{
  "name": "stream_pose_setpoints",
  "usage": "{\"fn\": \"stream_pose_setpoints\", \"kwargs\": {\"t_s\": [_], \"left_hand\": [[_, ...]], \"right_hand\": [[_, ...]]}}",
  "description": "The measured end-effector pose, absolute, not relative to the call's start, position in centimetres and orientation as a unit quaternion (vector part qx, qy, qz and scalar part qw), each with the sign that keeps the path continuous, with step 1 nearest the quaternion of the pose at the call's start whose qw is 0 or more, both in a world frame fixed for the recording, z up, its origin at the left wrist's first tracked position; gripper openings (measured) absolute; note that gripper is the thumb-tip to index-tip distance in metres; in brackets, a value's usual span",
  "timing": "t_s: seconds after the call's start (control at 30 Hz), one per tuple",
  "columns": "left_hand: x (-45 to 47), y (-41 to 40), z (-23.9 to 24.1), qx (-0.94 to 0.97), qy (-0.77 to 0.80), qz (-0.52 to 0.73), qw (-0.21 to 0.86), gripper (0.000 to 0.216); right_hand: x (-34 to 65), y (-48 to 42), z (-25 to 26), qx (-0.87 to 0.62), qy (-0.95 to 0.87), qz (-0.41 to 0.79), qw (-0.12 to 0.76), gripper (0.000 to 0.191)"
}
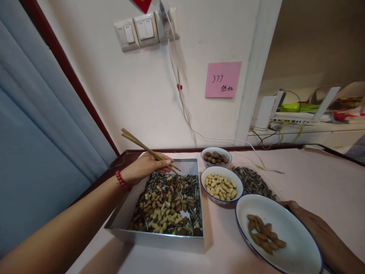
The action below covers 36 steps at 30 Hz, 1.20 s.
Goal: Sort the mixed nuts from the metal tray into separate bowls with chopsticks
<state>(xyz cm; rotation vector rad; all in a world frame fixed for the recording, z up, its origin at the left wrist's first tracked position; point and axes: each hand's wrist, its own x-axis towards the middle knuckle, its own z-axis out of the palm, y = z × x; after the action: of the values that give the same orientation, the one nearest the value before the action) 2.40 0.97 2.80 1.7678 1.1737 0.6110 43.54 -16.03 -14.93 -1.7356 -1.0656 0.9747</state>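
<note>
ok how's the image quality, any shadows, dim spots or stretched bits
All in the head view: a dark shadow lies on the table below the left front corner of the box; the nearest bowl looks stretched toward the lower right; the recess at upper right is dim.

Left hand [158, 163]: bare. Left wrist: fitted with one beaded bracelet [123, 180], a single strand of small, round red beads, closely spaced. Left forearm [76, 220]: uncovered along its visible length. Right hand [302, 215]: partly occluded; visible portion bare.
</note>
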Motion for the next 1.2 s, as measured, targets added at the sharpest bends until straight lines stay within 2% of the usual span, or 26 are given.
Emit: {"fn": "stream_pose_setpoints", "kwargs": {"t_s": [0.17,0.33,0.5,0.73,1.03,1.2], "left_hand": [[-0.1,2.8,0.2,0.778,0.484,0.175,0.361,0.033],[-0.2,4.0,-0.9,0.812,0.468,0.142,0.318,0.022],[0.0,4.1,-1.2,0.827,0.442,0.106,0.329,0.021],[-0.5,3.9,-0.7,0.815,0.430,0.076,0.382,0.031],[-0.7,4.2,-1.5,0.845,0.417,0.088,0.321,0.019],[-0.7,4.4,-2.0,0.851,0.412,0.085,0.314,0.020]], "right_hand": [[43.9,-16.0,-15.7,-0.720,-0.417,0.351,0.429,0.061],[44.0,-15.9,-15.9,-0.733,-0.434,0.328,0.409,0.053],[44.3,-15.8,-16.1,-0.733,-0.442,0.310,0.414,0.053],[44.3,-15.8,-16.4,-0.748,-0.405,0.331,0.410,0.055],[44.4,-15.8,-16.0,-0.746,-0.401,0.343,0.407,0.050],[44.8,-15.7,-15.7,-0.741,-0.403,0.374,0.385,0.050]]}}
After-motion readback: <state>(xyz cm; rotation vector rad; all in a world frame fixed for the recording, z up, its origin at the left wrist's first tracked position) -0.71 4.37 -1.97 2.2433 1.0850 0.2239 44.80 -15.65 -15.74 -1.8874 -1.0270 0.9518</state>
